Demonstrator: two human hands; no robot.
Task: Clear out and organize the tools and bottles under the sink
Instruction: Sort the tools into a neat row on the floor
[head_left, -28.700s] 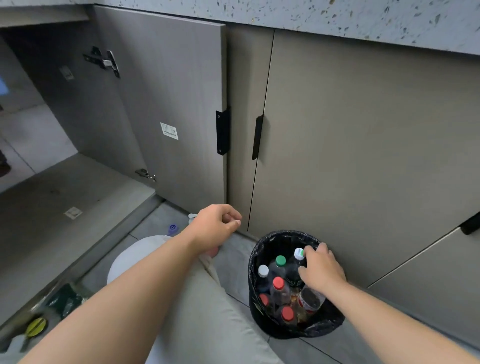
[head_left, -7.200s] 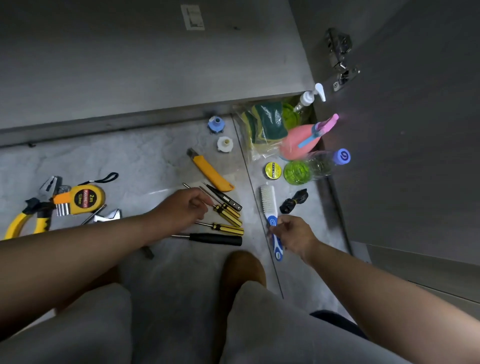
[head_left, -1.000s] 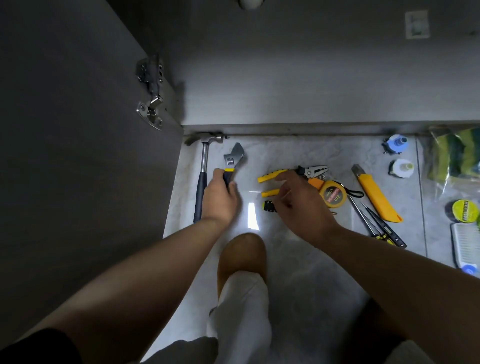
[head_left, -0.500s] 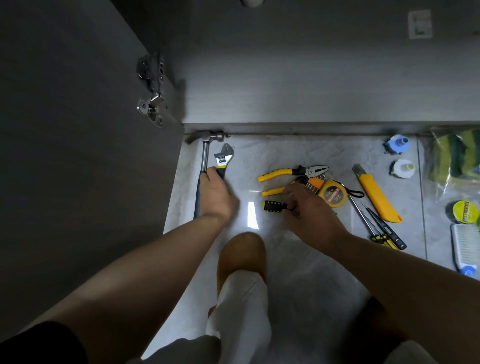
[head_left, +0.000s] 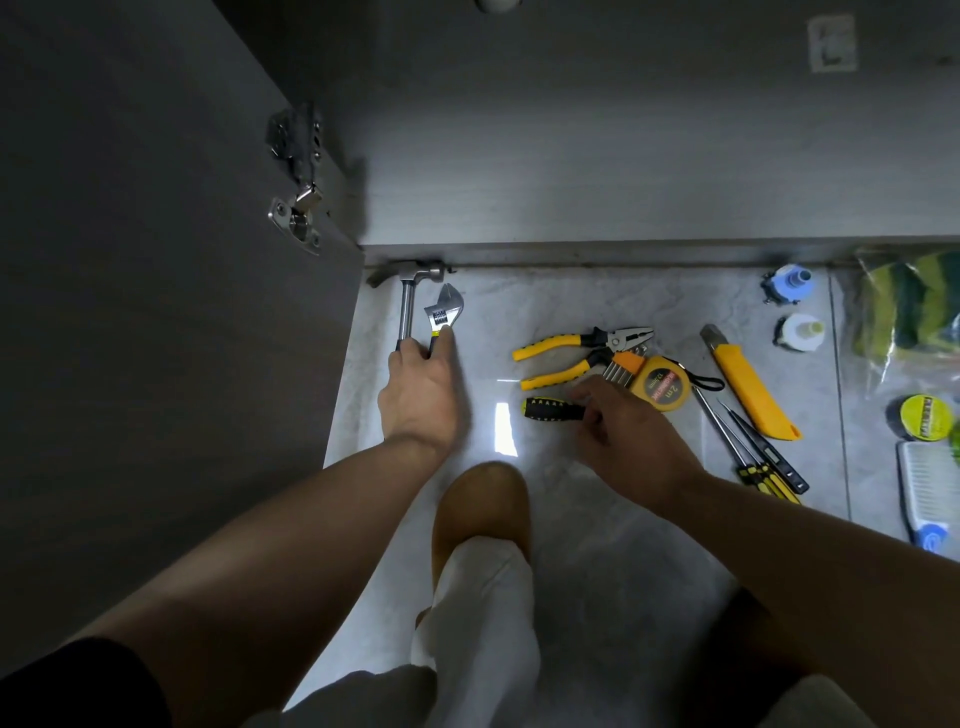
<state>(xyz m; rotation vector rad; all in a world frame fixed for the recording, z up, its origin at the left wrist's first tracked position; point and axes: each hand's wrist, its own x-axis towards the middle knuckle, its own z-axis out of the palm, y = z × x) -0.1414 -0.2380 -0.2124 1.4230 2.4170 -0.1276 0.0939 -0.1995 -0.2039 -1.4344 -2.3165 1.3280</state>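
Tools lie on the grey floor tiles in front of the open sink cabinet. My left hand (head_left: 418, 395) grips the handle of an adjustable wrench (head_left: 443, 312), which lies beside a steel hammer (head_left: 407, 301) at the far left. My right hand (head_left: 621, 431) holds a black-and-yellow screwdriver (head_left: 550, 408) by its handle, just below yellow pliers (head_left: 576, 348). A yellow tape measure (head_left: 660, 389) and a set of hex keys (head_left: 618, 370) sit next to that hand. Further right lie a yellow utility knife (head_left: 745, 384) and several thin screwdrivers (head_left: 753, 452).
An open cabinet door (head_left: 156, 260) with its hinge (head_left: 298, 213) stands at the left. At the right edge are two small caps (head_left: 789, 306), bagged sponges (head_left: 909, 306), a tape roll (head_left: 924, 410) and a scrub brush (head_left: 930, 488). My brown slipper (head_left: 480, 509) rests on the tiles.
My left hand has slid the wrench up alongside the hammer. My right hand has taken hold of the black-and-yellow screwdriver below the pliers.
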